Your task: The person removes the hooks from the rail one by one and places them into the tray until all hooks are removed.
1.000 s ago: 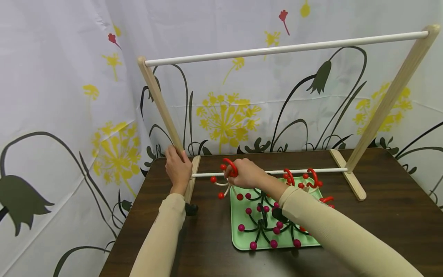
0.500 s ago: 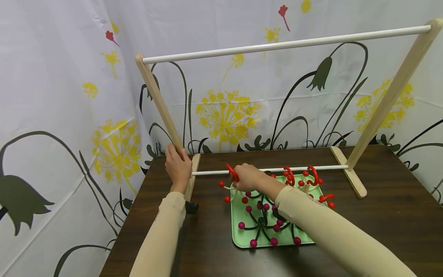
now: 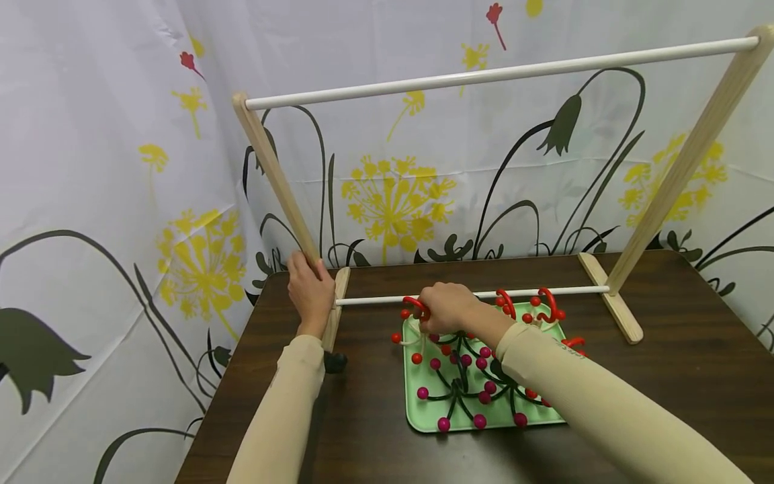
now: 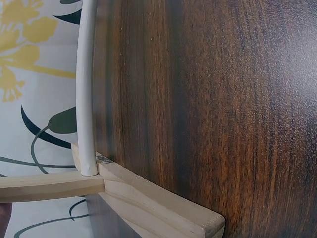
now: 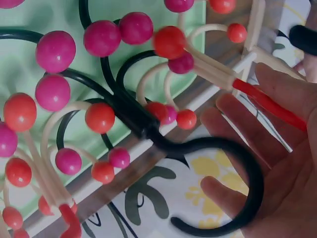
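Note:
My left hand (image 3: 311,296) grips the left wooden post (image 3: 278,181) of a stand, low down near its foot (image 4: 153,203). My right hand (image 3: 449,308) holds a red-hooked piece (image 3: 417,306) above the left back corner of a green tray (image 3: 413,383). Cream arms tipped with red balls spread below its hook. In the right wrist view its red stem (image 5: 270,105) runs between thumb and fingers, and a black hook (image 5: 255,173) curves up close by the fingers. Black pieces (image 3: 457,386) with magenta balls lie tangled on the tray, beside more red-hooked pieces (image 3: 547,306).
An upper white rod (image 3: 496,75) joins the two posts high above the table. A lower white rod (image 3: 375,300) runs behind the tray's back edge, near table height. The right foot (image 3: 613,306) stands past the tray. A flowered curtain (image 3: 393,208) hangs behind the dark table (image 3: 363,430).
My right hand has moved right with the red-hooked piece, from left of the tray to over its back corner. My left hand keeps its grip on the post.

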`<act>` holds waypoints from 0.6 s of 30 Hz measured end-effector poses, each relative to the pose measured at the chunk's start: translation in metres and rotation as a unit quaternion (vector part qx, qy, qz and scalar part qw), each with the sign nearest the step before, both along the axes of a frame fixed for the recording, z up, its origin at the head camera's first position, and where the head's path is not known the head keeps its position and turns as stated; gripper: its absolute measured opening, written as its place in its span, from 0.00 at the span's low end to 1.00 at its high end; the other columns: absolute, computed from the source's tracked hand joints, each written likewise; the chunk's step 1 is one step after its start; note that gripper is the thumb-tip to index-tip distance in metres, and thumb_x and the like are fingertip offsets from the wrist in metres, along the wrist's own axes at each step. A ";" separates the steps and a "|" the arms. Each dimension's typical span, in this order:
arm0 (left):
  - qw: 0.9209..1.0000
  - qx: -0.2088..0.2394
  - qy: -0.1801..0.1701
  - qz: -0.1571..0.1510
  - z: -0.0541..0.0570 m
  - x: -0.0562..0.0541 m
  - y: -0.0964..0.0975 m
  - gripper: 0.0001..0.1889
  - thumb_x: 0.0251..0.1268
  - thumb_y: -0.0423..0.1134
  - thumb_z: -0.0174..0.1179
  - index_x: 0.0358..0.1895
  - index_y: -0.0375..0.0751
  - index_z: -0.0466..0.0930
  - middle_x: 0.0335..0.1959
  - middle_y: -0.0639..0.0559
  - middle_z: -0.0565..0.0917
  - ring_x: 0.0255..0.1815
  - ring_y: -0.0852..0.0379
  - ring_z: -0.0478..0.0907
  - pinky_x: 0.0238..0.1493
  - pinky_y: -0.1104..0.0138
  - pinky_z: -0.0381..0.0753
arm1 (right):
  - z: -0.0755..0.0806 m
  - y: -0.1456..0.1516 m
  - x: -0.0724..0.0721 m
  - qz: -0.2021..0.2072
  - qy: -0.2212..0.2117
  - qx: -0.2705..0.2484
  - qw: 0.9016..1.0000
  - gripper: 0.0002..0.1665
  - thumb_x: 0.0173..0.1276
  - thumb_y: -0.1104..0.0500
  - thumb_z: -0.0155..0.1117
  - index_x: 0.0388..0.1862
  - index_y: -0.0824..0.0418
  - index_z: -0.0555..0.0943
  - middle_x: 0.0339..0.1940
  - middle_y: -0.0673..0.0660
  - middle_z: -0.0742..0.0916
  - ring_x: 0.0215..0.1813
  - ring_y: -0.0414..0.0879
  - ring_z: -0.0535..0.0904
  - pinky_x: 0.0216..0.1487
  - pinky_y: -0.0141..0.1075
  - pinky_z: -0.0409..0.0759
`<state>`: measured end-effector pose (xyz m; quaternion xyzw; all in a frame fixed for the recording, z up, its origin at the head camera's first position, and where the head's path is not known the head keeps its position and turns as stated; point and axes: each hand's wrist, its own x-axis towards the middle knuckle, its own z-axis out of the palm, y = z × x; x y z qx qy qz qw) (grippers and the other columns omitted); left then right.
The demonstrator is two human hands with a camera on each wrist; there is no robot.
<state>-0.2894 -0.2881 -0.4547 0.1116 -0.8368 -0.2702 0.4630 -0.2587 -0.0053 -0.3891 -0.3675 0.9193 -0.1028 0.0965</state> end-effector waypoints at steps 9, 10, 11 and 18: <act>1.000 0.003 0.001 0.002 -0.002 0.000 -0.008 0.13 0.66 0.37 0.57 0.46 0.32 0.69 0.39 0.35 0.70 0.31 0.29 0.73 0.33 0.41 0.71 | 0.011 0.017 -0.002 0.000 -0.011 -0.021 1.000 0.10 0.62 0.52 0.71 0.26 0.53 0.81 0.20 0.47 0.80 0.23 0.41 0.72 0.26 0.36 0.68; 1.000 0.004 0.000 0.002 -0.003 0.001 -0.009 0.13 0.66 0.37 0.57 0.46 0.32 0.69 0.39 0.35 0.70 0.32 0.29 0.73 0.33 0.41 0.71 | 0.013 0.020 -0.001 0.002 -0.015 -0.025 1.000 0.09 0.62 0.52 0.71 0.27 0.53 0.81 0.22 0.46 0.81 0.24 0.40 0.73 0.27 0.36 0.69; 1.000 0.005 -0.002 0.001 -0.003 0.001 -0.009 0.13 0.66 0.37 0.58 0.46 0.32 0.69 0.39 0.35 0.70 0.32 0.29 0.73 0.33 0.40 0.71 | 0.014 0.022 -0.001 0.003 -0.020 -0.027 0.999 0.08 0.63 0.53 0.70 0.28 0.53 0.82 0.24 0.46 0.82 0.25 0.40 0.74 0.28 0.37 0.69; 1.000 0.015 -0.008 -0.009 -0.005 0.002 -0.009 0.14 0.67 0.38 0.57 0.47 0.32 0.68 0.41 0.35 0.71 0.34 0.29 0.74 0.35 0.40 0.71 | 0.024 0.043 0.006 0.008 -0.027 -0.087 0.996 0.14 0.67 0.51 0.67 0.48 0.56 0.86 0.42 0.49 0.88 0.43 0.45 0.84 0.45 0.43 0.79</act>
